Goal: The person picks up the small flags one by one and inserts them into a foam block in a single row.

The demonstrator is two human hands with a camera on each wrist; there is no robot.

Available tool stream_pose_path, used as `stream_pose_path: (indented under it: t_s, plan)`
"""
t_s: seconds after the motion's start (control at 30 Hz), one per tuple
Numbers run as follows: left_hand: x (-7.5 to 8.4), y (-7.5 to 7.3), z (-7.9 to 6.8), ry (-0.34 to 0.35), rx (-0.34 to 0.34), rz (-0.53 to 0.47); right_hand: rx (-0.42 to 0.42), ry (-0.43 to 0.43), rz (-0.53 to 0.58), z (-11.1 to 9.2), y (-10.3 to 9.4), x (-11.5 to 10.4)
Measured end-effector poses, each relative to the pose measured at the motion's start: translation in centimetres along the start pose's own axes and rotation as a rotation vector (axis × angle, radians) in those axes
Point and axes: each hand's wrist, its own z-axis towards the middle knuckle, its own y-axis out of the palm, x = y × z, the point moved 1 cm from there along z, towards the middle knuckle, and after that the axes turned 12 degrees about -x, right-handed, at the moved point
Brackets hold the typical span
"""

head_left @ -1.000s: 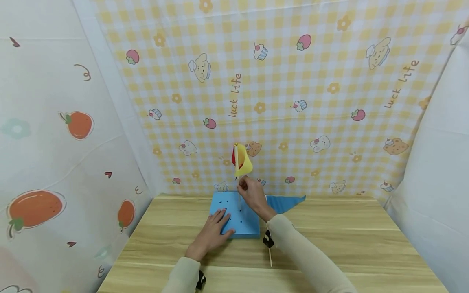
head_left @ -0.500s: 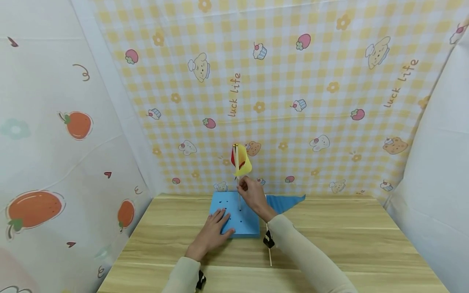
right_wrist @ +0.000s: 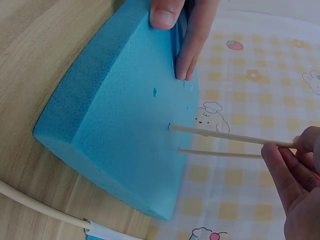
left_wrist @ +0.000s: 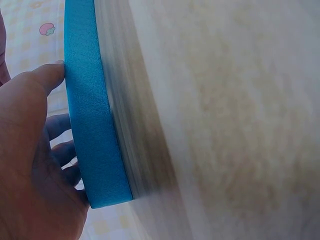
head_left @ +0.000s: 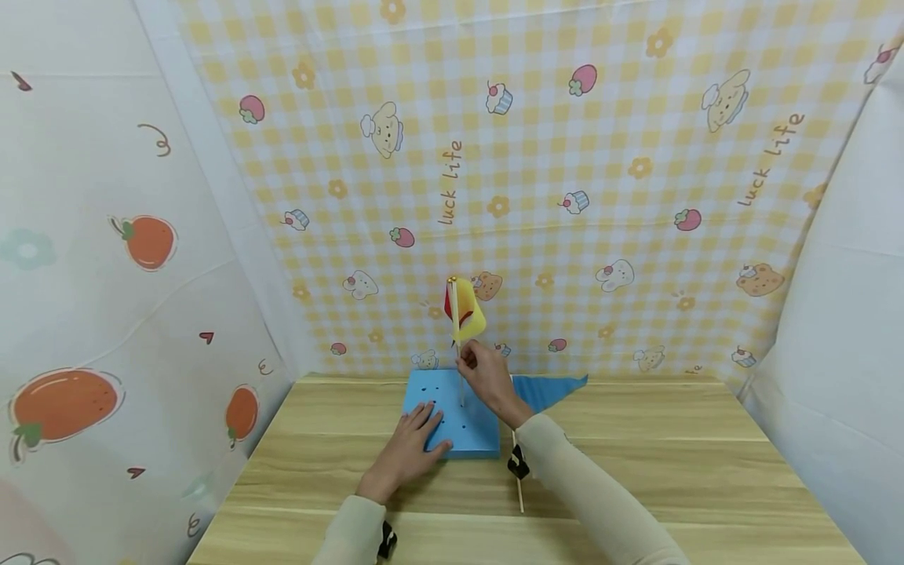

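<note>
A blue foam block point(head_left: 476, 439) with several small holes lies on the table. My left hand point(head_left: 408, 449) rests on its left part, fingers spread, and the thumb reaches the near edge in the left wrist view. My right hand point(head_left: 486, 377) pinches a thin wooden stick point(right_wrist: 220, 134) between thumb and fingertips. The stick's lower end is at a hole in the block's top. A second stick point(right_wrist: 215, 153) stands in the block just behind it. Above the right hand, a yellow flag point(head_left: 472, 310) and a red flag point(head_left: 448, 300) overlap at the stick tops.
A blue pennant point(head_left: 554, 390) lies on the wooden table point(head_left: 650, 463), right of the block. Its stick point(head_left: 521, 496) runs toward the near side, partly under the right forearm. A checked cloth backdrop point(head_left: 537, 157) rises right behind the table.
</note>
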Motion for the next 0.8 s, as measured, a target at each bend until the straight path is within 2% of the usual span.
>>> stream_pose_path:
  t_s: [0.53, 0.8]
  plan:
    - [0.36, -0.13, -0.13, -0.008, 0.006, -0.011, -0.022, -0.029, -0.088, -0.74, 0.86, 0.54]
    - [0.35, -0.16, -0.15, -0.008, 0.011, -0.011, -0.045, -0.037, -0.074, -0.90, 0.92, 0.63]
